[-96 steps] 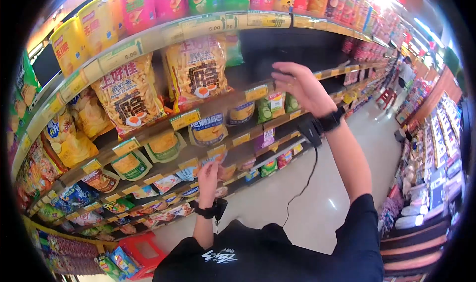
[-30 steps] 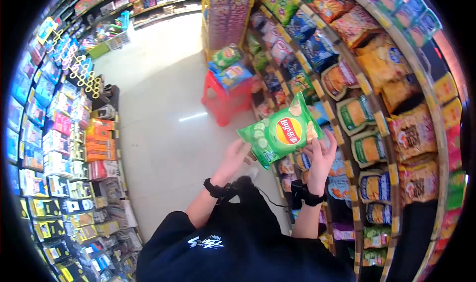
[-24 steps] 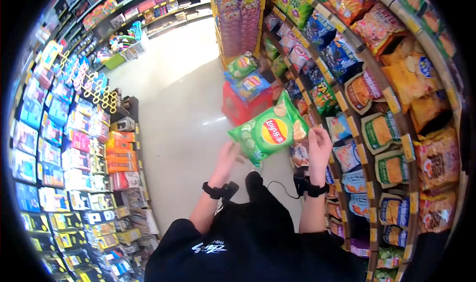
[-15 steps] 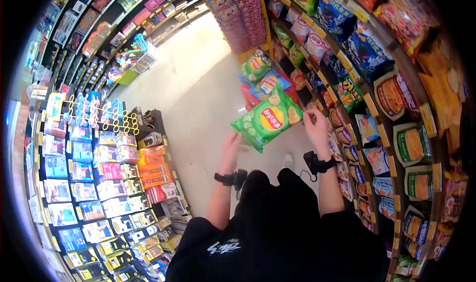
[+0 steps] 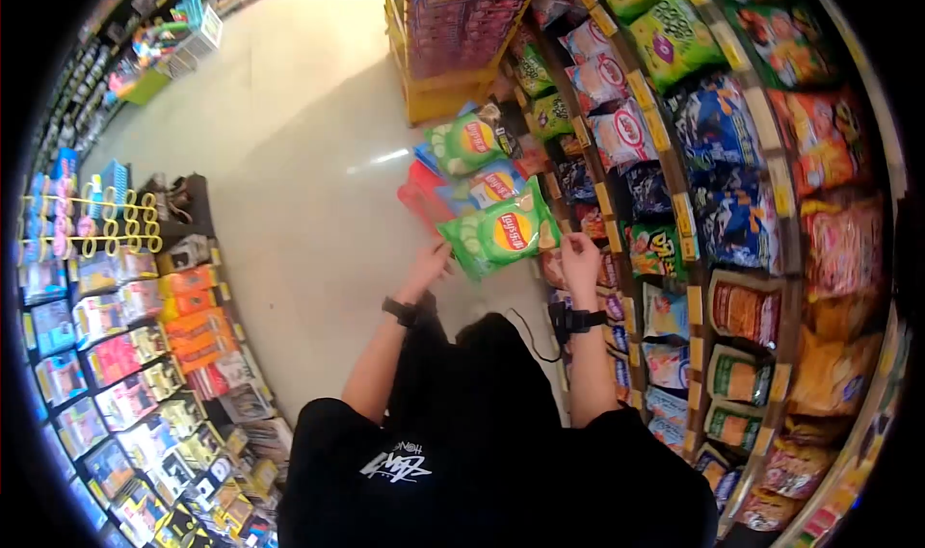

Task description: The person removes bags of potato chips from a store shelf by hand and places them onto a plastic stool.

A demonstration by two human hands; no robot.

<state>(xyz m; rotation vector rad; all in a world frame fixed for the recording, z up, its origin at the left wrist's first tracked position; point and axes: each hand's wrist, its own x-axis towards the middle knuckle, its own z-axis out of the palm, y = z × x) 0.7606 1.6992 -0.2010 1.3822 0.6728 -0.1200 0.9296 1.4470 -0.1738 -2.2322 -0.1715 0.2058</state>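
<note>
A green Lay's chip bag is stretched between my two hands, its front facing up. My left hand pinches the bag's lower left corner. At the right end, my right hand grips the other edge with thumb and fingers. Just beyond the held bag lie a blue Lay's bag and a second green Lay's bag. Under them a red object shows partly; the bags hide most of its shape.
Snack shelves full of bags rise close on my right. A yellow display stand stands ahead. On the left is a rack of packaged goods, with a wire basket farther off. Pale floor runs between them.
My view has turned, so the shelves and rack appear shifted left. The held bag now appears closer to the other bags and overlaps the blue one's lower edge. Both hands keep their hold.
</note>
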